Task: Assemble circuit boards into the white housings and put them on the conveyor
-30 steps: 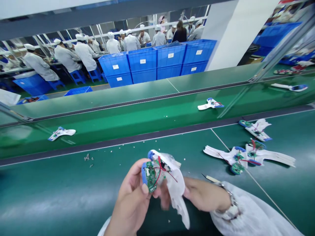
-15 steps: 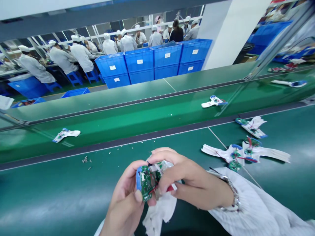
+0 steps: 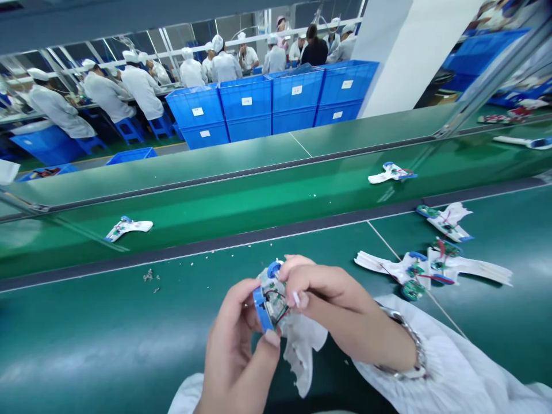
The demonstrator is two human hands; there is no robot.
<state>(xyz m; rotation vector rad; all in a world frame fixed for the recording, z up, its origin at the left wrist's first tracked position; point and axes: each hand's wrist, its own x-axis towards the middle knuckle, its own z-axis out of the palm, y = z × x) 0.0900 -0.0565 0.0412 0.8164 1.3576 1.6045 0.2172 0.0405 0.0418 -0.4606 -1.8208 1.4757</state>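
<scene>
I hold a white and blue plastic device shell (image 3: 297, 339) with a green circuit board and red wires showing in its head, low in the middle of the view above the green table. My left hand (image 3: 235, 351) grips the blue-rimmed head from the left, thumb on its lower edge. My right hand (image 3: 332, 305) is closed over the top of the head, fingers curled onto the board. The white handle hangs down between my hands.
Several similar open shells (image 3: 414, 270) lie on the table (image 3: 86, 345) to the right. Two more shells (image 3: 128, 227) ride the green conveyor belt (image 3: 259, 201) beyond. Small screws (image 3: 150, 277) lie left. Blue crates (image 3: 267, 103) and workers in white stand behind.
My right hand has shifted up over the head of the device. The head has turned, so the circuit board now faces more to the right. The shells on the belt have drifted rightward.
</scene>
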